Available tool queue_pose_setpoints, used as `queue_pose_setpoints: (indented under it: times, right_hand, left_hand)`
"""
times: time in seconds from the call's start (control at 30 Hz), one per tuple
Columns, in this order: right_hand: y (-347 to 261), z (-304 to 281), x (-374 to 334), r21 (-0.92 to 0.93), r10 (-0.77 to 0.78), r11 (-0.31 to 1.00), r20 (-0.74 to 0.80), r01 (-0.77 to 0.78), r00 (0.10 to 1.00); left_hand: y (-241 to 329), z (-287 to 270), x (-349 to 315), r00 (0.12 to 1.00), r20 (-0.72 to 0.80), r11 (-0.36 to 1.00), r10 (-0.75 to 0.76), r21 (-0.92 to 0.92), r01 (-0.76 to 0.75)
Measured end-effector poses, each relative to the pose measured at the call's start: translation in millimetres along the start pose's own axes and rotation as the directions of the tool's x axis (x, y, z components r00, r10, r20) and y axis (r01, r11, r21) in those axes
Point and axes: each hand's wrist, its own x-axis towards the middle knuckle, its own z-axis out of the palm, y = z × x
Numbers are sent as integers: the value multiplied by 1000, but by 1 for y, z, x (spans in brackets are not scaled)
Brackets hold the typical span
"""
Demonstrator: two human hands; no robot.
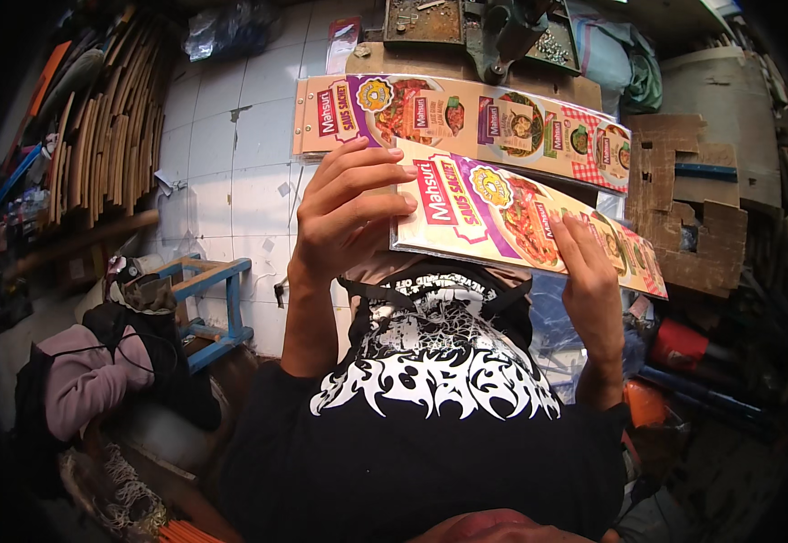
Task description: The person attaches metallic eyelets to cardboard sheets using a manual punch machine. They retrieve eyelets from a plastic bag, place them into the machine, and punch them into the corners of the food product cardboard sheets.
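Note:
In front of my chest is a long printed display card (pixel 502 213), cream and purple with food pictures and a glossy clear cover. My left hand (pixel 347 204) is closed on its left end, with fingers lying over the upper corner; its thumb is hidden. Along the card's lower right edge, my right hand (pixel 586 271) grips with its fingers on the front face. Just beyond lies a similar stack of printed cards (pixel 466 109), with small rivets at its left end. The held card overlaps the stack's near edge.
A dark metal press (pixel 507 50) stands at the far side, flanked by trays (pixel 424 20) of small metal parts. Cut cardboard (pixel 683 199) lies to the right. Many cardboard sheets (pixel 109 118) lean at the left, near a blue stool frame (pixel 222 312).

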Motion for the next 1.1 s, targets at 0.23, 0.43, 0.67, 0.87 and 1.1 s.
queue_pose_setpoints:
  times: [0.23, 0.43, 0.67, 0.87, 1.1]
  right_hand:
    - [2, -10, -4, 24, -23, 999, 46, 22, 999]
    - [22, -11, -8, 152, 8, 988, -2, -8, 1000]
    - [36, -1, -11, 234, -43, 970, -117, 69, 992]
    - [53, 17, -9, 522, 315, 806, 19, -278, 949]
    - [68, 47, -4, 718, 472, 579, 91, -387, 877]
  left_hand:
    - [2, -4, 2, 990, 139, 999, 39, -35, -35]
    - [-6, 5, -7, 986, 167, 987, -23, -154, 49]
    - [-33, 42, -14, 782, 169, 601, -600, -550, 580]
    - [-69, 82, 19, 591, 372, 270, -716, -633, 726]
    - [-102, 134, 38, 453, 458, 91, -765, -619, 780]
